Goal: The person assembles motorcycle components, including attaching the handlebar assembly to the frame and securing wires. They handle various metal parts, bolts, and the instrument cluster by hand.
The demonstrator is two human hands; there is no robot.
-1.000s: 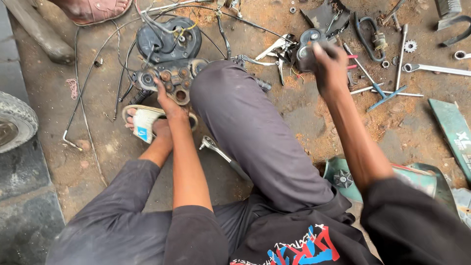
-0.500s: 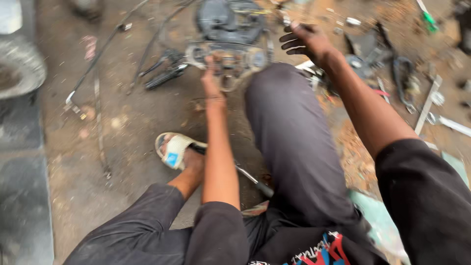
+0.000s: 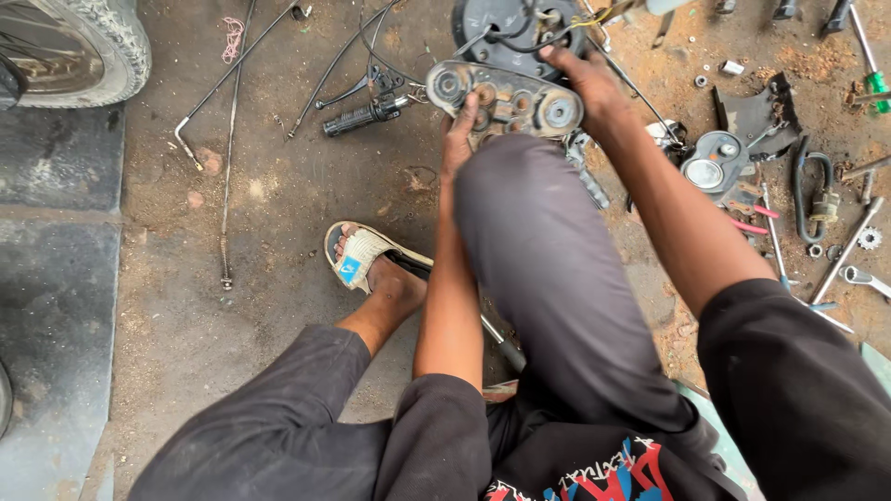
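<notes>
I sit on a dirt floor with my right knee raised. Both hands hold a dirty grey metal instrument housing with several round sockets, lifted just beyond the knee. My left hand grips its lower left edge. My right hand grips its right end from above. Behind it lies a dark round dial unit with wires running off it.
A tyre is at top left. Cables and a black handlebar grip lie left of the housing. Tools, a padlock, a round metal cap, spanners and a green screwdriver litter the right. My sandalled foot rests mid-floor.
My right hand left the dark part on the right and took the housing's right end. Both hands now lift the housing off the ground; the camera swung left.
</notes>
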